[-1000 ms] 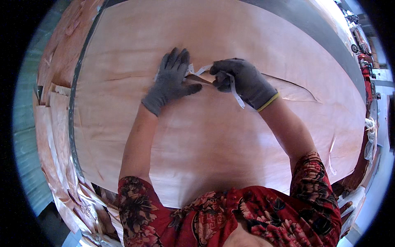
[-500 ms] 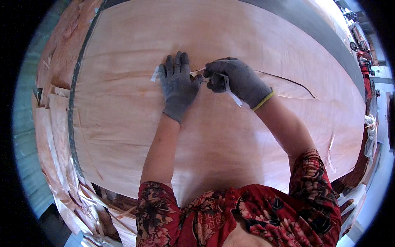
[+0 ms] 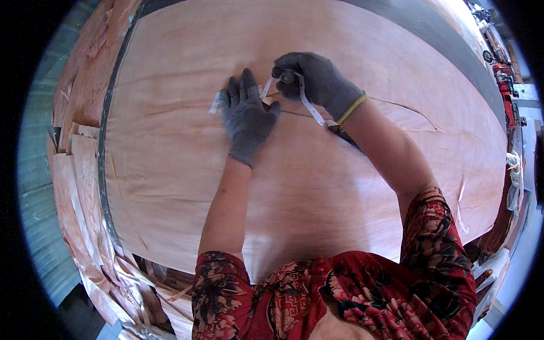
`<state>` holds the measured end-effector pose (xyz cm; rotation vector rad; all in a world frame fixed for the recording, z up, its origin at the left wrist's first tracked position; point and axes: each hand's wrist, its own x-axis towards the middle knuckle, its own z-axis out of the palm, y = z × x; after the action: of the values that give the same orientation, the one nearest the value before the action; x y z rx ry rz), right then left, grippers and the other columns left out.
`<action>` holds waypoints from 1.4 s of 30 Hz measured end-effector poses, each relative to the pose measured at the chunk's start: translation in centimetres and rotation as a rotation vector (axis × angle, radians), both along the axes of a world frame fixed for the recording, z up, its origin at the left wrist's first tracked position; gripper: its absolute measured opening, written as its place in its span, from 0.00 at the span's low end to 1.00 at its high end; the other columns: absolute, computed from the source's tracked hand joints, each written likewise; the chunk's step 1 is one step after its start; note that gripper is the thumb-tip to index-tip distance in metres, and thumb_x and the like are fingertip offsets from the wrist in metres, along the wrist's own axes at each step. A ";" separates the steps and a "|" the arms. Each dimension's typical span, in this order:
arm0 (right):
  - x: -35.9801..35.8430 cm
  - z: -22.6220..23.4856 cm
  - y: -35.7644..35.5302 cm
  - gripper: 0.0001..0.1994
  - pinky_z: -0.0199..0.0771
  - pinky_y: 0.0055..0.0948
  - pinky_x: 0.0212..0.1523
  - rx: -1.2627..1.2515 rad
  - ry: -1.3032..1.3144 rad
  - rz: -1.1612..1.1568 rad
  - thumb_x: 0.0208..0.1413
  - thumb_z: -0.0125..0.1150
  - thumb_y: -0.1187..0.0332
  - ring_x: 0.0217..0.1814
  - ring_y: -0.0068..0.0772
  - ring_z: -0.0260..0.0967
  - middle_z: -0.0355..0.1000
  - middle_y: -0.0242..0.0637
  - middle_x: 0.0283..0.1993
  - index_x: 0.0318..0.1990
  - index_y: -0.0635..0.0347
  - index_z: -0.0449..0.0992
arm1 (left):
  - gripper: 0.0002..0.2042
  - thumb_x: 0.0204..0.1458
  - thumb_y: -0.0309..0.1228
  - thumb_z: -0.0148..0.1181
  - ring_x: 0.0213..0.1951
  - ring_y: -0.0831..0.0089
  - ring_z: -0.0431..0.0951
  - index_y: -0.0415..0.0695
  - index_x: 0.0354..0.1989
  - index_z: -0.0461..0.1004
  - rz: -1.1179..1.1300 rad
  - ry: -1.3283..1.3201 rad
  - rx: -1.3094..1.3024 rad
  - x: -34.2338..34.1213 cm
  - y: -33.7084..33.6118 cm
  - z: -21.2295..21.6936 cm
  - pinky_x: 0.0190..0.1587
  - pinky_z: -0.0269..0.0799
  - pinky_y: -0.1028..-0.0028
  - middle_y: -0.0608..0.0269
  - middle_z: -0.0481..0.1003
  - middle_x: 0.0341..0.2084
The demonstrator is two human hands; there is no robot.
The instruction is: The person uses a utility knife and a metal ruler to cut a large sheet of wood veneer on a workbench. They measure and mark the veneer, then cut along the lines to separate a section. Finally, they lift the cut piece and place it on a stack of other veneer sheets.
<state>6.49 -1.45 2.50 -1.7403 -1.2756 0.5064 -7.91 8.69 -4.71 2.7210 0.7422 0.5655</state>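
Observation:
My left hand (image 3: 248, 124), in a grey work glove, lies flat with fingers stretched on a large sheet of thin wood veneer (image 3: 283, 187). Beside its fingertips a short piece of white tape (image 3: 215, 102) sticks to the sheet. My right hand (image 3: 317, 82), gloved in grey with a yellow cuff edge, is closed on a strip of white tape (image 3: 309, 104). One end of that strip hangs below the fingers, and a white end shows between both hands. A split (image 3: 297, 114) in the veneer runs rightward from my left thumb. Partly under my right forearm lies a dark, narrow object (image 3: 344, 138).
Torn veneer strips (image 3: 85, 187) are heaped along the left side, past the dark edge band (image 3: 101, 147). A long curved crack (image 3: 405, 107) marks the sheet at right. Clear plastic wrapping (image 3: 513, 175) and red machinery (image 3: 503, 85) stand farther right.
My right hand has lifted away and up from my left hand with the tape, uncovering the split and the dark object. My left hand stays pressed on the veneer.

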 end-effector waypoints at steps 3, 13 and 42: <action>0.1 0.5 1.6 0.19 0.75 0.27 0.42 -0.053 0.107 0.050 0.38 0.69 0.71 0.38 0.34 0.75 0.76 0.40 0.38 0.42 0.60 0.75 | 0.44 0.43 0.47 0.60 0.64 0.49 0.51 0.36 0.65 0.46 0.005 -0.016 -0.043 -0.2 0.1 0.0 0.66 0.38 0.53 0.46 0.54 0.62; 1.7 -1.2 5.0 0.10 0.76 0.21 0.36 -0.155 0.423 -0.058 0.44 0.65 0.74 0.32 0.22 0.72 0.76 0.34 0.33 0.36 0.62 0.75 | 0.46 0.41 0.46 0.62 0.65 0.49 0.49 0.36 0.65 0.45 0.025 -0.017 -0.056 0.0 -0.1 0.2 0.66 0.37 0.55 0.45 0.52 0.63; 2.6 -1.4 4.8 0.14 0.75 0.21 0.40 -0.119 0.478 0.030 0.44 0.64 0.78 0.38 0.22 0.74 0.76 0.35 0.37 0.41 0.63 0.74 | 0.35 0.49 0.38 0.55 0.63 0.45 0.53 0.35 0.63 0.50 -0.036 -0.039 0.019 -0.1 0.3 -0.7 0.64 0.41 0.49 0.44 0.57 0.60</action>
<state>9.11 3.36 1.13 -1.5691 -0.9442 0.9665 -8.03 8.97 -5.45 2.7269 0.6809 0.6193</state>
